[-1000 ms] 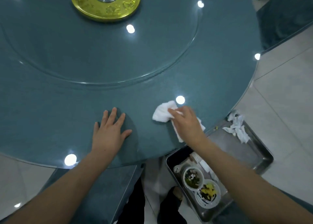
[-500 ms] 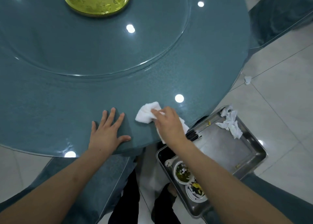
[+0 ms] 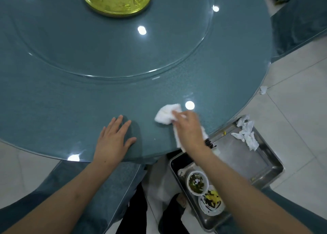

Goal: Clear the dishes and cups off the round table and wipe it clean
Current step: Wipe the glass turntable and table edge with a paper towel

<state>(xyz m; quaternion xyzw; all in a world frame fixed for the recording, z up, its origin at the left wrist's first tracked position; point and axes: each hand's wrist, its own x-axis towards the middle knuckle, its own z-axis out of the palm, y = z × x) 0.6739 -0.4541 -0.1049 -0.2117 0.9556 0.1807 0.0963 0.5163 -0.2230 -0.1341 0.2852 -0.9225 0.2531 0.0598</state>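
White cloth [image 3: 167, 116], bunched up, sat under the right hand [image 3: 190, 131], whose fingers were curled over it and gripped it against the tabletop, near the table's close edge. Part of the cloth poked out ahead of the fingertips; another strip trailed back under the palm toward the rim. The hand was a little blurred.

Just to the left, the left hand [image 3: 113, 141] lay flat on the round table [image 3: 70, 101], fingers straight and spread, holding nothing, well clear of the cloth.

The table itself was teal under glass, ceiling lights glinting off it. A glass turntable [image 3: 115, 44] covered its middle, with a gold hub [image 3: 116, 0] at the top of the view.

Below the table's edge, to the right, stood a metal tray [image 3: 261, 164]. At its near end a small bowl [image 3: 197, 182] of dark green leftovers sat touching a plate [image 3: 212, 204] with yellow and dark scraps. Crumpled tissues [image 3: 246, 132] lay at its far corner, and dark chopsticks [image 3: 209, 143] showed just past the right wrist. One tissue scrap [image 3: 263, 89] lay on the pale tiled floor [image 3: 300, 101] beyond.
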